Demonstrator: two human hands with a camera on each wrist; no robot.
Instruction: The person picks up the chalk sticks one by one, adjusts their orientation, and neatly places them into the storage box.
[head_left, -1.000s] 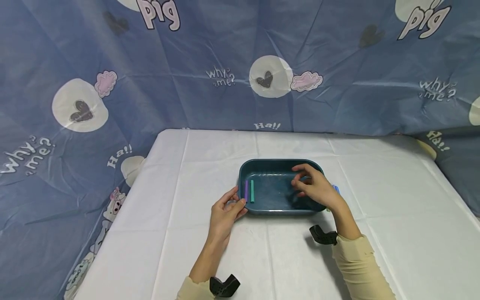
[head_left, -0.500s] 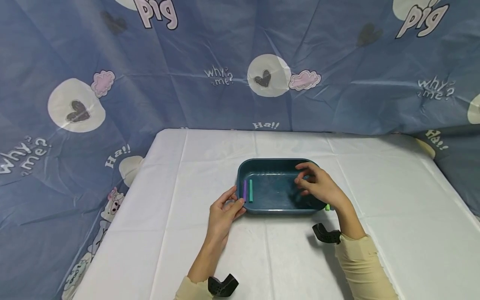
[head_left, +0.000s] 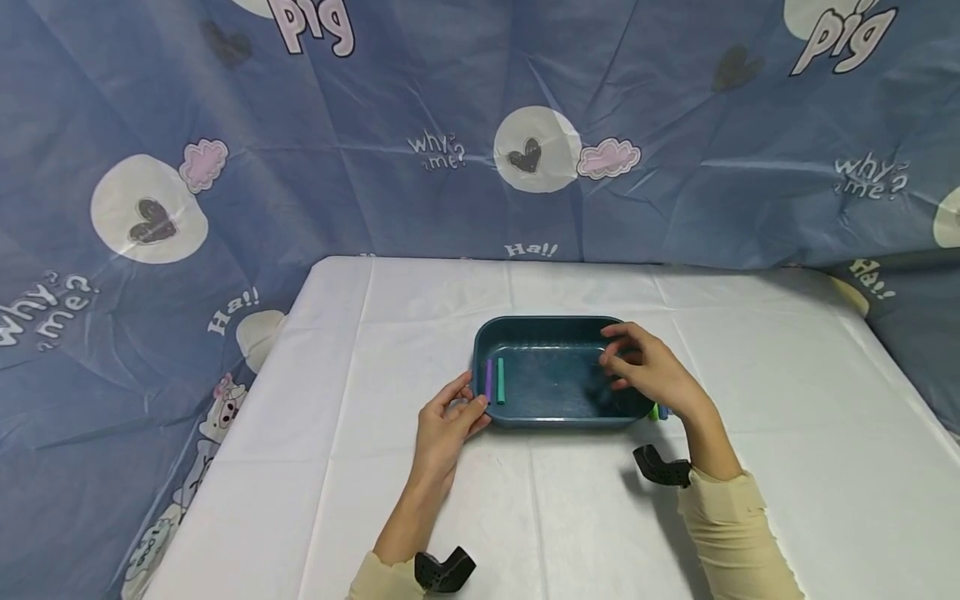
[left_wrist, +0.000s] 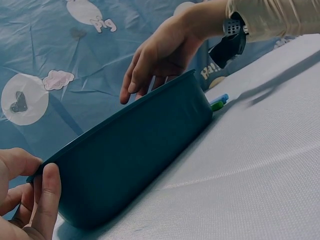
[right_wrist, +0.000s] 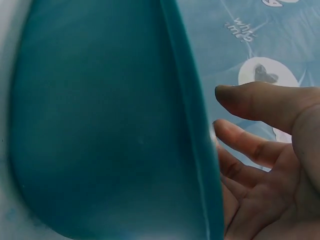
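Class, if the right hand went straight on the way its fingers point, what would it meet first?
Probably the inside of the tray: the right hand points down and across it, though depth leaves the exact spot unclear.

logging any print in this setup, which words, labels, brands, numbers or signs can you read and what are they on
"pig": blue cloth, twice in the head view
"why me?": same cloth, three times, small question marks around it
"Ha!!": same cloth, three times
Pale green shape on the cloth: print too small to read
Tray, teal stick, purple stick: nothing readable
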